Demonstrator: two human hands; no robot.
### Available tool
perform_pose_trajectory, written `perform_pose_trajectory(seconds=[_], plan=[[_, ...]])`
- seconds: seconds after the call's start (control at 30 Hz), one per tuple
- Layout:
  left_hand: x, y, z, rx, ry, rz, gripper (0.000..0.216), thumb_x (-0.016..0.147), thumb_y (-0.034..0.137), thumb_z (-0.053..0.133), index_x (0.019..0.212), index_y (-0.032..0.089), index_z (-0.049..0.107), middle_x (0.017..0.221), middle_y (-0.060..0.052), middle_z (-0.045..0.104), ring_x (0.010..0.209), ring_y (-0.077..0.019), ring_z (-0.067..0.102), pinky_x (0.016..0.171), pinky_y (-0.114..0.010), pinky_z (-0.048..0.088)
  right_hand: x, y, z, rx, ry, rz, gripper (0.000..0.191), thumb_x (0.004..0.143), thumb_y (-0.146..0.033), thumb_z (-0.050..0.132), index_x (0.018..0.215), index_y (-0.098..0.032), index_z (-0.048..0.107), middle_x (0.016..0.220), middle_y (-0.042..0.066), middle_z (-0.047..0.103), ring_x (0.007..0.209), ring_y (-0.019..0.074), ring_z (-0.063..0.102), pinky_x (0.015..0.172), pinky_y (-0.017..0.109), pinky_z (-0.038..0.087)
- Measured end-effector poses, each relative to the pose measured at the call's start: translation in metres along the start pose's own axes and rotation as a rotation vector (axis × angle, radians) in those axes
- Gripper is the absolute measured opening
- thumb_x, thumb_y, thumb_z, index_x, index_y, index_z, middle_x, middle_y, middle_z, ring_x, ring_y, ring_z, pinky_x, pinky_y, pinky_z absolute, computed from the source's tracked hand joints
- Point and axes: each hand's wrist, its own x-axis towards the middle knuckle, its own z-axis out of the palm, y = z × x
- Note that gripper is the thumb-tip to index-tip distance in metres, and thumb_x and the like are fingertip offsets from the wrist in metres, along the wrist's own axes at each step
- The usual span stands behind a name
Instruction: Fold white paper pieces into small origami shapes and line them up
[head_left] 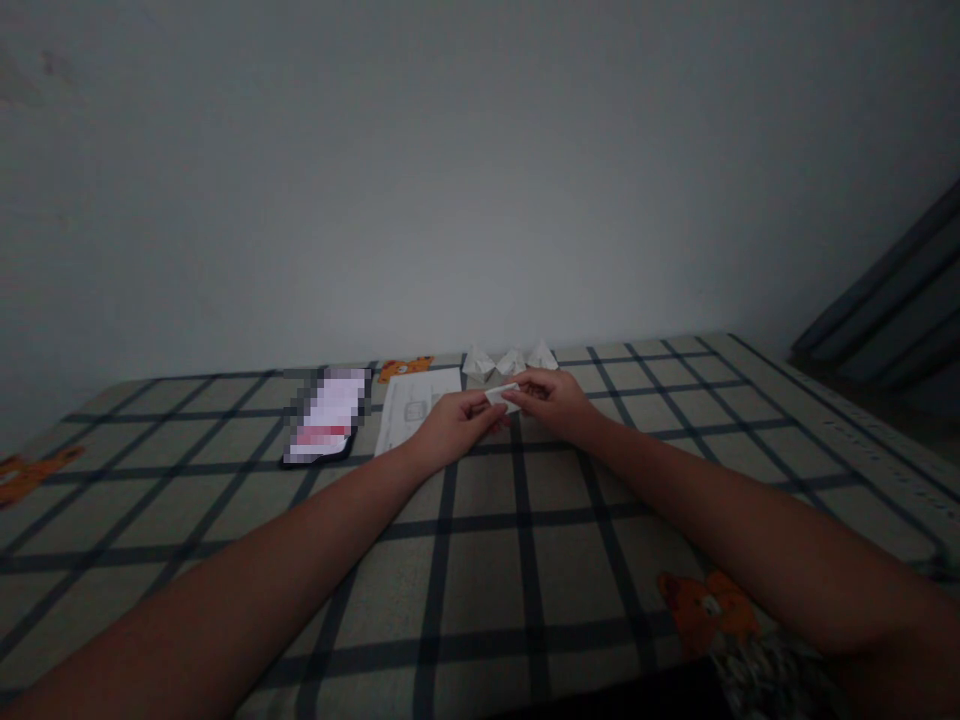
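Between my two hands is a small piece of folded white paper (501, 396), pinched from both sides. My left hand (454, 425) grips its left end with thumb and fingers closed. On the right end, my right hand (555, 398) closes thumb and fingertips over the paper. Just beyond the hands stand several folded paper shapes (511, 362) with pointed tops, in a row. Under and left of my left hand lies a printed sheet (420, 400) with line drawings; part of it is hidden by the hand.
A phone (326, 415) with a lit, blurred screen lies left of the sheet. Everything rests on a checked cloth (480, 560) with orange bear prints. A pale wall (480, 180) rises behind, and dark draped fabric (892, 290) is at the right.
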Motion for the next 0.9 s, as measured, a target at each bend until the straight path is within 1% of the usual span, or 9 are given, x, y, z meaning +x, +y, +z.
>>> perform_pose_trajectory(seconds=[0.13, 0.3, 0.43, 0.57, 0.63, 0.7, 0.77, 0.83, 0.9], plan=[[0.000, 0.001, 0.000, -0.060, -0.018, -0.020, 0.032, 0.081, 0.046, 0.053, 0.081, 0.017, 0.067, 0.068, -0.002, 0.066, 0.060, -0.0141, 0.058, 0.054, -0.023, 0.040, 0.000, 0.002, 0.000, 0.027, -0.012, 0.025, 0.026, 0.077, -0.038, 0.062, 0.089, -0.015, 0.068, 0.067, 0.001, 0.062, 0.055, 0.0084, 0.049, 0.050, 0.020, 0.037], [0.000, 0.001, 0.000, -0.094, 0.040, -0.031, 0.031, 0.080, 0.046, 0.056, 0.079, 0.016, 0.066, 0.071, -0.004, 0.068, 0.063, -0.0157, 0.061, 0.058, -0.025, 0.044, 0.001, 0.005, 0.000, 0.146, -0.039, 0.107, 0.036, 0.079, -0.039, 0.058, 0.106, -0.015, 0.062, 0.071, 0.001, 0.061, 0.055, 0.0090, 0.052, 0.051, 0.021, 0.041], [0.001, -0.002, 0.000, -0.113, 0.051, -0.056, 0.034, 0.077, 0.048, 0.059, 0.077, 0.015, 0.067, 0.072, -0.006, 0.069, 0.063, -0.0164, 0.061, 0.057, -0.026, 0.044, 0.002, 0.006, -0.001, 0.086, -0.033, 0.089, 0.027, 0.080, -0.040, 0.057, 0.085, -0.014, 0.063, 0.066, 0.000, 0.059, 0.054, 0.0086, 0.051, 0.050, 0.020, 0.039], [0.003, -0.008, 0.001, -0.197, 0.035, -0.076, 0.036, 0.077, 0.049, 0.059, 0.086, 0.015, 0.067, 0.072, -0.005, 0.069, 0.064, -0.0171, 0.062, 0.059, -0.027, 0.045, 0.001, 0.001, -0.003, 0.023, -0.035, 0.030, 0.024, 0.081, -0.037, 0.057, 0.079, -0.015, 0.063, 0.060, -0.001, 0.056, 0.052, 0.0080, 0.048, 0.049, 0.019, 0.036], [0.004, -0.010, 0.002, -0.253, 0.022, -0.079, 0.037, 0.079, 0.051, 0.055, 0.083, 0.015, 0.066, 0.069, -0.004, 0.068, 0.063, -0.0166, 0.062, 0.059, -0.027, 0.045, 0.000, -0.002, -0.004, -0.016, -0.041, 0.000, 0.023, 0.081, -0.036, 0.057, 0.076, -0.015, 0.063, 0.061, -0.001, 0.057, 0.053, 0.0077, 0.047, 0.049, 0.020, 0.035], [0.004, -0.010, 0.002, -0.294, 0.007, -0.073, 0.039, 0.081, 0.052, 0.051, 0.084, 0.016, 0.065, 0.069, -0.004, 0.068, 0.058, -0.0154, 0.061, 0.058, -0.027, 0.045, 0.000, -0.004, -0.005, -0.048, -0.047, -0.027, 0.022, 0.081, -0.034, 0.057, 0.075, -0.015, 0.063, 0.063, 0.000, 0.058, 0.054, 0.0076, 0.046, 0.050, 0.020, 0.035], [0.005, -0.010, 0.003, -0.306, 0.005, -0.072, 0.039, 0.082, 0.052, 0.050, 0.093, 0.016, 0.062, 0.069, -0.004, 0.069, 0.054, -0.0144, 0.060, 0.055, -0.026, 0.044, 0.000, -0.003, -0.004, -0.067, -0.046, -0.037, 0.021, 0.082, -0.033, 0.056, 0.075, -0.015, 0.063, 0.064, 0.000, 0.058, 0.054, 0.0076, 0.047, 0.051, 0.020, 0.035], [0.005, -0.009, 0.003, -0.300, 0.021, -0.076, 0.039, 0.083, 0.051, 0.051, 0.099, 0.017, 0.059, 0.068, -0.003, 0.068, 0.053, -0.0143, 0.060, 0.053, -0.025, 0.044, 0.001, 0.000, -0.002, -0.052, -0.046, -0.019, 0.021, 0.082, -0.034, 0.056, 0.077, -0.015, 0.063, 0.066, 0.000, 0.058, 0.055, 0.0079, 0.048, 0.051, 0.020, 0.036], [0.005, -0.008, 0.003, -0.301, 0.035, -0.071, 0.037, 0.083, 0.051, 0.050, 0.097, 0.017, 0.056, 0.067, -0.002, 0.068, 0.054, -0.0147, 0.061, 0.053, -0.025, 0.044, 0.001, 0.004, 0.000, 0.021, -0.052, 0.028, 0.021, 0.081, -0.035, 0.056, 0.085, -0.015, 0.062, 0.067, 0.000, 0.058, 0.057, 0.0086, 0.051, 0.052, 0.020, 0.039]])
